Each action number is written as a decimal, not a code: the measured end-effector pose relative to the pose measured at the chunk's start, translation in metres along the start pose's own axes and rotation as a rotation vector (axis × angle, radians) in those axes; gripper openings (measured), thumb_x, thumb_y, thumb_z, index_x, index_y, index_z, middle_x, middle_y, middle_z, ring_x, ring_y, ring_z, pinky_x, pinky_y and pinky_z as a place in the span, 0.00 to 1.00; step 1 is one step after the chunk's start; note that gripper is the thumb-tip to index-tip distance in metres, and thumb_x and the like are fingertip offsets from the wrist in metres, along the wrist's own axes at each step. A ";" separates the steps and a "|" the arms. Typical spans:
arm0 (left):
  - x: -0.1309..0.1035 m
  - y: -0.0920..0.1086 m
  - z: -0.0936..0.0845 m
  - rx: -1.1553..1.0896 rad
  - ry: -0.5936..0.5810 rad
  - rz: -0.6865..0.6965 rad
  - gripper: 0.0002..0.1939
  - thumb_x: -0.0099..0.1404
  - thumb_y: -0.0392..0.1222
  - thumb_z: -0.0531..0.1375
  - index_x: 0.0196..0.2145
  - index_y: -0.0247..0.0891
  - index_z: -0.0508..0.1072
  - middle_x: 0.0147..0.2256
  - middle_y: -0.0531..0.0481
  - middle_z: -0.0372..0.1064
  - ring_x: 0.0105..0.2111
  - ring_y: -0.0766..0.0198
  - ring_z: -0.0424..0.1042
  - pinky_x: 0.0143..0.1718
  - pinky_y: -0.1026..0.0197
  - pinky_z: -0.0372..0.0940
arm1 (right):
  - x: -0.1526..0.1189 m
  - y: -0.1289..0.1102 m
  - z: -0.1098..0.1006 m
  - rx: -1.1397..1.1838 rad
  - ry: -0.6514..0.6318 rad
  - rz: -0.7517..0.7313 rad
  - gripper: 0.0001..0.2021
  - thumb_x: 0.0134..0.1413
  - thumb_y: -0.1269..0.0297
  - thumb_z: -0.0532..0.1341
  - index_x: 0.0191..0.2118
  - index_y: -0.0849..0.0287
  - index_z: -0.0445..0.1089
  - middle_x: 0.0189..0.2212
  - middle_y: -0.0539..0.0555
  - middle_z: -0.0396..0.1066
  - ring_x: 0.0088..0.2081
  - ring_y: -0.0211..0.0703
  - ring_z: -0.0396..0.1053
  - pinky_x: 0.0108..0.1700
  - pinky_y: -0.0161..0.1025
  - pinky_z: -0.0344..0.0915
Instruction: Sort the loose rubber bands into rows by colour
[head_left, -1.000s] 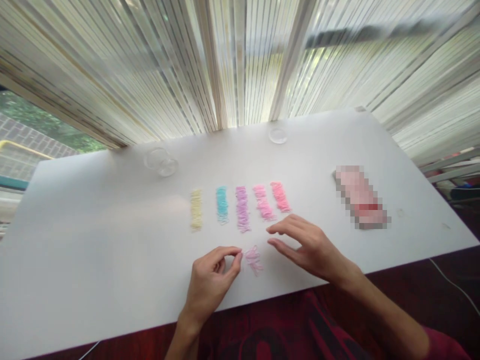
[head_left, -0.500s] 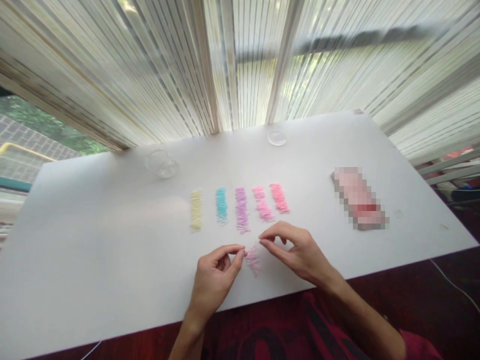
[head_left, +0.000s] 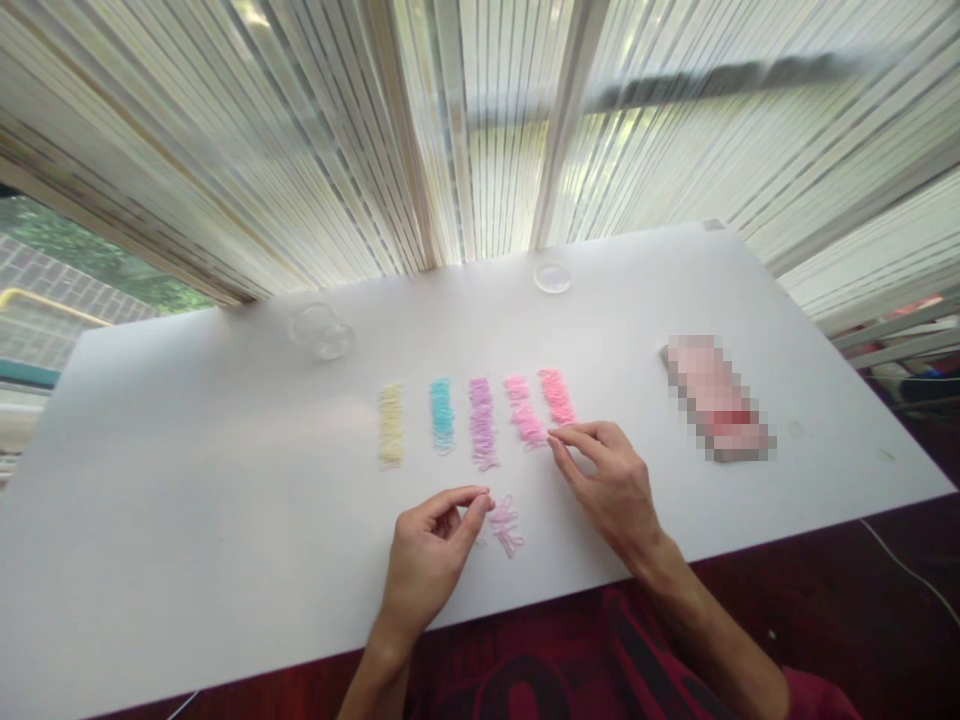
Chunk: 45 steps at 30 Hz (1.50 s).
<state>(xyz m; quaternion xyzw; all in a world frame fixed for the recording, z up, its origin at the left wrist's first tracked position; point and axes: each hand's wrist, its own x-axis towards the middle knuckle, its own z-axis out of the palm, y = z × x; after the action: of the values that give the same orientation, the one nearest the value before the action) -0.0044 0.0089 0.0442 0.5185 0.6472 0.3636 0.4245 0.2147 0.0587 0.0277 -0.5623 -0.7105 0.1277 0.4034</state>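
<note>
My left hand [head_left: 435, 545] is closed in a pinch beside a small loose pile of pale pink elastic bands [head_left: 506, 527]; what its fingertips hold is too small to make out. Thumb and forefinger of my right hand [head_left: 604, 475] are pinched together at the near end of a row of pink bands [head_left: 526, 410]; anything between them is too small to tell. Alongside lie rows of coral-pink bands [head_left: 556, 395], purple bands [head_left: 484, 425], turquoise bands [head_left: 442, 413] and pale yellow bands [head_left: 391, 425], each laid as a narrow strip.
Two overlapping clear round containers or lids [head_left: 322, 332] sit toward the back left of the white table [head_left: 187, 520]. Another clear round lid [head_left: 553, 278] lies near the back edge. On the right is a blurred-out pinkish flat object [head_left: 716, 398]. String curtains hang behind the table.
My right hand has moved away from the pale pink pile, up and to the right, to the end of the pink row. My left hand has stayed nearly still.
</note>
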 end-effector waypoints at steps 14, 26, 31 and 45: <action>0.006 0.017 0.015 -0.203 -0.124 -0.032 0.17 0.67 0.52 0.63 0.38 0.37 0.85 0.36 0.45 0.84 0.38 0.54 0.83 0.45 0.57 0.78 | -0.017 -0.037 -0.002 0.314 -0.177 -0.112 0.08 0.66 0.70 0.63 0.46 0.53 0.76 0.36 0.54 0.78 0.37 0.44 0.76 0.40 0.41 0.75; -0.001 0.007 0.012 -0.041 -0.032 -0.003 0.16 0.67 0.51 0.64 0.42 0.38 0.85 0.27 0.49 0.81 0.30 0.59 0.80 0.29 0.65 0.74 | -0.006 -0.026 -0.003 0.332 -0.230 0.026 0.04 0.65 0.68 0.63 0.40 0.55 0.76 0.33 0.52 0.79 0.33 0.42 0.75 0.36 0.38 0.73; -0.013 -0.023 -0.030 0.160 -0.079 0.135 0.12 0.69 0.48 0.63 0.40 0.40 0.84 0.36 0.48 0.82 0.29 0.63 0.78 0.30 0.65 0.73 | 0.011 0.006 -0.004 0.146 -0.201 -0.131 0.06 0.66 0.70 0.61 0.42 0.54 0.77 0.36 0.55 0.77 0.40 0.47 0.75 0.44 0.45 0.75; -0.032 -0.033 -0.025 0.582 -0.028 0.555 0.12 0.77 0.42 0.54 0.43 0.41 0.78 0.36 0.51 0.75 0.29 0.66 0.77 0.33 0.65 0.72 | -0.014 -0.009 -0.007 0.045 -0.233 -0.184 0.07 0.67 0.71 0.62 0.47 0.57 0.74 0.36 0.55 0.72 0.39 0.47 0.71 0.41 0.43 0.73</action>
<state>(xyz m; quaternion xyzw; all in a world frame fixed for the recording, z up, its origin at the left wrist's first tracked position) -0.0365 -0.0300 0.0296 0.7769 0.5529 0.2587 0.1542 0.2139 0.0410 0.0323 -0.4670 -0.7979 0.1704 0.3408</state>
